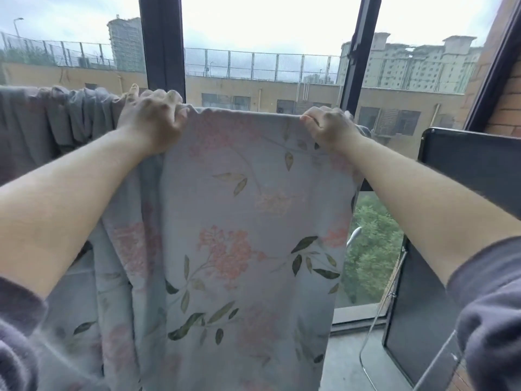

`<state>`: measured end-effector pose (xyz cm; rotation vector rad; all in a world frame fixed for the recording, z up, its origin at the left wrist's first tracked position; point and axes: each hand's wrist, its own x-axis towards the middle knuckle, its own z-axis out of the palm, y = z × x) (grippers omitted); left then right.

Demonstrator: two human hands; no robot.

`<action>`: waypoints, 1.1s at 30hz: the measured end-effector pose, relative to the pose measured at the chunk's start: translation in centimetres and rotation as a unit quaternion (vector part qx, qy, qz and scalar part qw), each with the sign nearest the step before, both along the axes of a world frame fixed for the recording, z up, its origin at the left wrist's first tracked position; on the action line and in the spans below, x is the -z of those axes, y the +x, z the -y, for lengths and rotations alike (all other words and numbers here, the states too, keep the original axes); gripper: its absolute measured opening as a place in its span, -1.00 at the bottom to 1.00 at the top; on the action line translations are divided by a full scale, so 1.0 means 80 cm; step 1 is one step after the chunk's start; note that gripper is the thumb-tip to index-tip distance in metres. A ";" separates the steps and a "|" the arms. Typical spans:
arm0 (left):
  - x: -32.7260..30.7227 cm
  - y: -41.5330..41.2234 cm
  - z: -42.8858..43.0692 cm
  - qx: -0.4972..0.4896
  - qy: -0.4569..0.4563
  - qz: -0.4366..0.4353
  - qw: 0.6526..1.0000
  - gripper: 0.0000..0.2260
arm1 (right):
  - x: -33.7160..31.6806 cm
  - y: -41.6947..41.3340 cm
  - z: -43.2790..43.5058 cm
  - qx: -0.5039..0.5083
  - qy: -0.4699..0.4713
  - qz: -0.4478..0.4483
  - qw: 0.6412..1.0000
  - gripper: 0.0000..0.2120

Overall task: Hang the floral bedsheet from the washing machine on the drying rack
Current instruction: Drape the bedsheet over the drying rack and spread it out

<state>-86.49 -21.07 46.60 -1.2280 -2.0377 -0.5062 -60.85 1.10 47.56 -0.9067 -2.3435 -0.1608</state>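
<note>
**A:** Where is the sheet now?

**B:** The floral bedsheet (239,221) hangs in front of you, in the middle. Its top edge is stretched straight between your two hands. The rest falls down long, past the bottom of the view.

**A:** And what do my hands do?

**B:** Your left hand (149,119) is at the left end of the top edge. Its fingers are curled over the edge and grip the cloth. Your right hand (329,128) is at the right end. Its fingers are bent too, and they pinch the edge. Both your arms reach up and away from you.

**A:** Does the sheet lie on a bar?

**B:** I cannot tell. The cloth hides what is under its top edge.

**A:** What is around it?

**B:** Just left of your left hand, a grey cloth (70,117) hangs bunched in folds. Behind the sheet stands a dark window frame (162,43), and far outside there are buildings (408,66). On the right, nearer to you, is a black panel (473,156).
</note>
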 end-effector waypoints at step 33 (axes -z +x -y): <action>0.003 -0.184 0.220 -0.025 0.008 -0.043 0.999 -0.78 | 0.011 -0.251 0.253 -0.029 0.039 -0.111 0.993 -0.74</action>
